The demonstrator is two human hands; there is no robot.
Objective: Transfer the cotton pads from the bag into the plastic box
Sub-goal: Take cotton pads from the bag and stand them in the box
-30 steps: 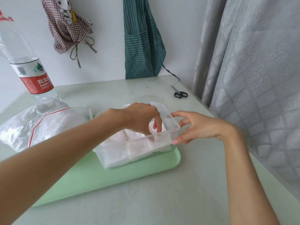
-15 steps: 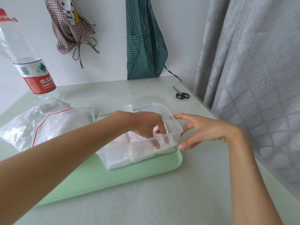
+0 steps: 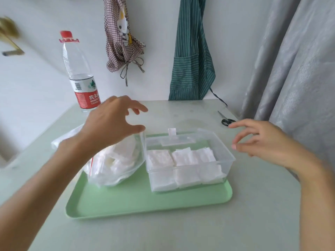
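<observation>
Hovering hands, loosely open, empty, beside plastic box

Plastic box of cotton pads sits on the green tray, bag at its nine o'clock; both hands hover empty above.

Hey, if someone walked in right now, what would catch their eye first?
Probably the clear plastic box packed with white cotton pads, sitting on the right side of the green tray. Both hands hover empty, the left hand above the bag beside the box, the right hand just right of the box.
</observation>
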